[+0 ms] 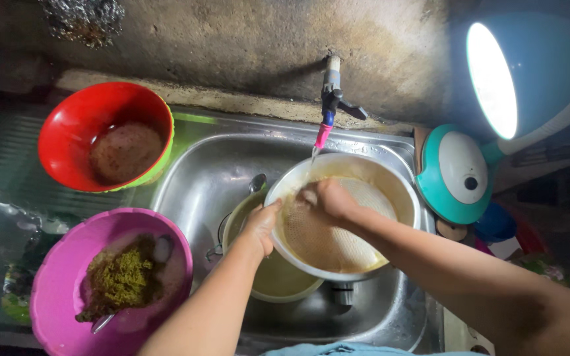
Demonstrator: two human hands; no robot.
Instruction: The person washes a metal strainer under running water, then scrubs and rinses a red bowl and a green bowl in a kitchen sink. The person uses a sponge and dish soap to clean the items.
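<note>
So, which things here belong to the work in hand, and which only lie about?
In use: left hand, right hand, round white mesh strainer, steel pot beneath, steel sink.
Lying about: red plastic bowl, pink plastic bowl, teal desk lamp.

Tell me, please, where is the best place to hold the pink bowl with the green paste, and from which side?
Probably the pink bowl by its wide rolled rim, from the near left side. That edge looks free, while the person's left arm crosses its right side and a spoon lies in the paste.
</note>
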